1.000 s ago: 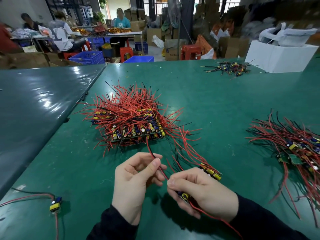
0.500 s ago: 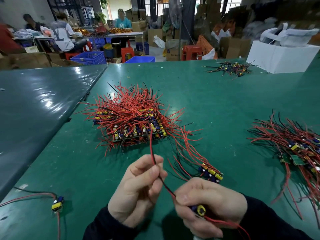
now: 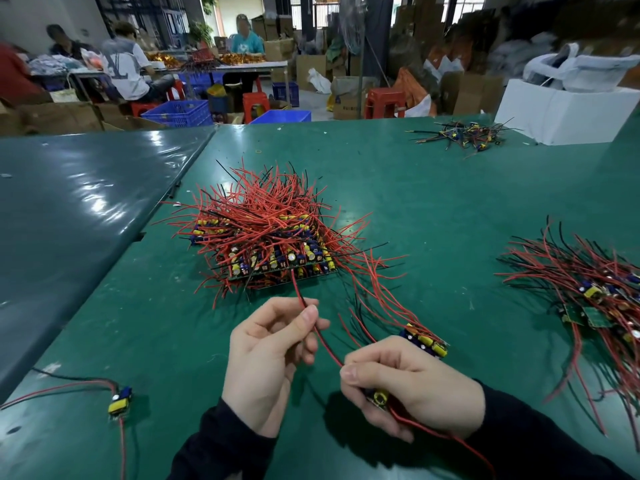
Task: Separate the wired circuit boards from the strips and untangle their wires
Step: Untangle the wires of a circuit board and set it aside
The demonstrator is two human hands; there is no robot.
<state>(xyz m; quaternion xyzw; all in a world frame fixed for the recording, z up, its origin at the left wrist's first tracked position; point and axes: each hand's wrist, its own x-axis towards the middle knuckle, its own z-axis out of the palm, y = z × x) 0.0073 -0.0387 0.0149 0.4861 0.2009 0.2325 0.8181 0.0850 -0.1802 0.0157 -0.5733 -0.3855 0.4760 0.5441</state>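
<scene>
Boards lie in three heaps: centre, right edge, upper right. Left hand pinches one red wire; right hand grips one board.

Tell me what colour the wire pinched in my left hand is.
Red wire, with a black one alongside, in the left hand; head view.

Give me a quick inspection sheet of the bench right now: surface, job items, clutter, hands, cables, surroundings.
Surface: green table, small specks on it.
Job's things: big stack of wired boards centre; sorted pile right; single board near left; small strip by the right hand.
Clutter: small wire heap far right; white box.
Hands: left hand pinches a red wire; right hand grips a small board.
Cables: the wire runs up into the stack.
Surroundings: seated people, blue crates, red stools, cartons.
</scene>
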